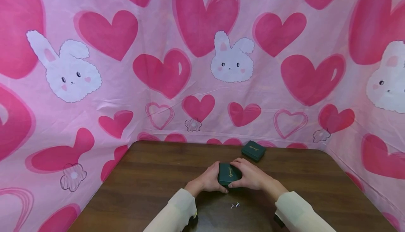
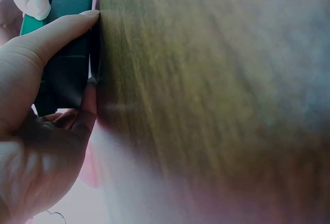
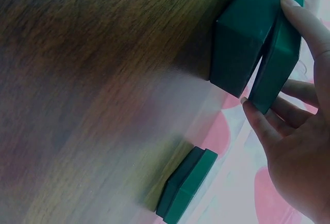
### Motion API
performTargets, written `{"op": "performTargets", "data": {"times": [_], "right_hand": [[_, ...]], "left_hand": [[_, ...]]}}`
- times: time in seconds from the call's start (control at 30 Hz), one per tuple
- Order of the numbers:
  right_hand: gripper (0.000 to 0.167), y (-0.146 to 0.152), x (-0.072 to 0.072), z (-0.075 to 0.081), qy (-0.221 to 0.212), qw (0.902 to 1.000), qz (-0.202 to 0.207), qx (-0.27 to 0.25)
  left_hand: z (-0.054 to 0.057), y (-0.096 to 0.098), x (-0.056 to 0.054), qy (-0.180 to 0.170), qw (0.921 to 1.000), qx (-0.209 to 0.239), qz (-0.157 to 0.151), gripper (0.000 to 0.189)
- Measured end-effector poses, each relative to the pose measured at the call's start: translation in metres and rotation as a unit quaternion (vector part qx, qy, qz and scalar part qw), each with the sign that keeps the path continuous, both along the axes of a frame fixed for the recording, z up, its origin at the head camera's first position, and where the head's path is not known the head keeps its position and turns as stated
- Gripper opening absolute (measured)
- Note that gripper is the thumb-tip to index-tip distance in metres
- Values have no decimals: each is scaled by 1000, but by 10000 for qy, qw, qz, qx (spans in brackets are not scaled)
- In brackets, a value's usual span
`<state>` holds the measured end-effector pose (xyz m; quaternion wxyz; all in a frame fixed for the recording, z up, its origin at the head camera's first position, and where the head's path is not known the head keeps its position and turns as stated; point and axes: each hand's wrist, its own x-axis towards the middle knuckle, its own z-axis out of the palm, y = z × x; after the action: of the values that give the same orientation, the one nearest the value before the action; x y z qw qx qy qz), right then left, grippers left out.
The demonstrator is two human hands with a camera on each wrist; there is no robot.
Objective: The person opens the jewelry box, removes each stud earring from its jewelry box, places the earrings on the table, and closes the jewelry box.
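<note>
A small dark green box [image 1: 228,173] with gold script on its lid is between my two hands, low over the wooden table or on it. My left hand [image 1: 210,180] grips the lower part [image 2: 67,72] of this box, its thumb lying across the side. On the other side, my right hand [image 1: 252,176] pinches the lid [image 3: 281,46] with thumb and fingers. A narrow wedge of light parts lid and base along one edge in the right wrist view. Two tiny silver pin-like pieces [image 1: 235,205] lie nearer the person.
Another green box [image 1: 254,151] with gold script sits near the table's back edge, beyond the right hand, its lid on. The brown wooden table [image 1: 152,175] is surrounded by pink cloth [image 1: 120,73] printed with hearts and rabbits.
</note>
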<state>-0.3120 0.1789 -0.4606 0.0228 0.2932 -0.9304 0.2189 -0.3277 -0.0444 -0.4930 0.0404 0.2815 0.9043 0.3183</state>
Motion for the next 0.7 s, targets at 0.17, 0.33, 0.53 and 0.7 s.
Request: {"op": "performTargets", "data": {"times": [0.17,0.33,0.53,0.7], "right_hand": [[84,0,1,1,39,10000,-10,-7],[84,1,2,4,-38,10000,-69,-60],[85,4,2,3,-85,9997,-210,-85],[85,9,1,-1,-88,9994,-310,-91]], "left_hand": [[-1,1,0,-22,10000,-36,34,96],[0,0,-1,34,10000,-6,-7,90],[-1,0,-1,51,10000,-14,35,88],[-1,0,-2,-5,10000,-18,80,88]]}}
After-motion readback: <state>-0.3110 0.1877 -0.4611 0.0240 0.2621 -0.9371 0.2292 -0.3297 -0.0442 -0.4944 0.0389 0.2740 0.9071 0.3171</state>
